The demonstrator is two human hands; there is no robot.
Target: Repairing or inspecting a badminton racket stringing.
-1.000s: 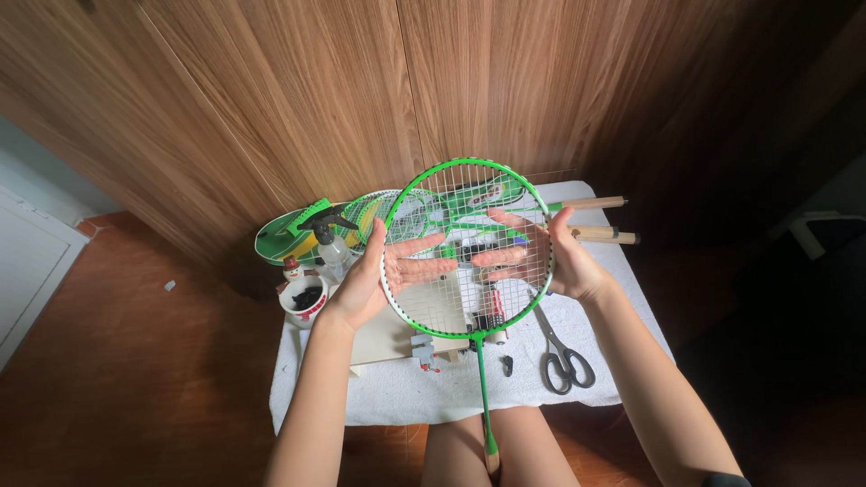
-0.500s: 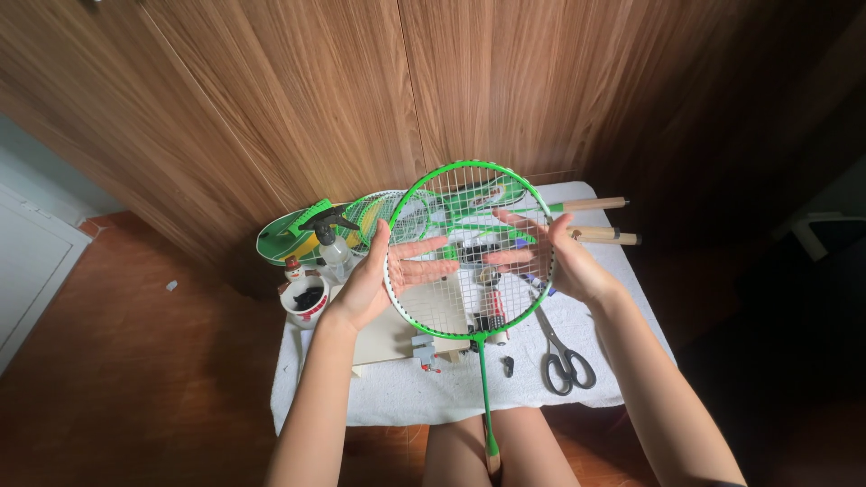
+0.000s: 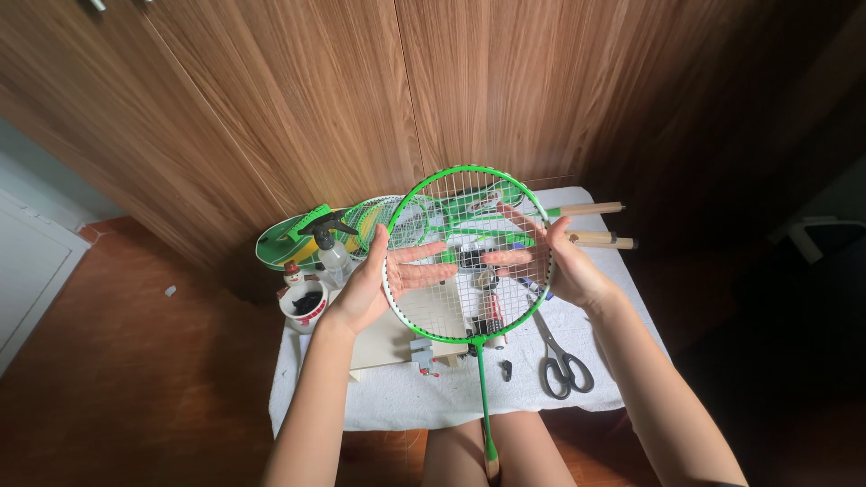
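A green badminton racket (image 3: 424, 189) is held up over a low table, its strung head towards the wooden wall and its shaft (image 3: 483, 397) running down to my lap. My left hand (image 3: 374, 284) grips the left side of the frame, fingers spread behind the strings. My right hand (image 3: 564, 266) holds the right side of the frame the same way, fingertips pointing inward behind the strings.
A white cloth (image 3: 397, 397) covers the table. On it lie scissors (image 3: 561, 365), a spray bottle (image 3: 329, 248), a small cup of dark stuff (image 3: 305, 305), more green rackets (image 3: 289, 239), two wooden handles (image 3: 600, 239), a pale board (image 3: 383, 347) and small tools. Wooden panelling (image 3: 361, 90) stands behind.
The racket and both hands have stayed almost in place; the fingers have shifted slightly behind the strings.
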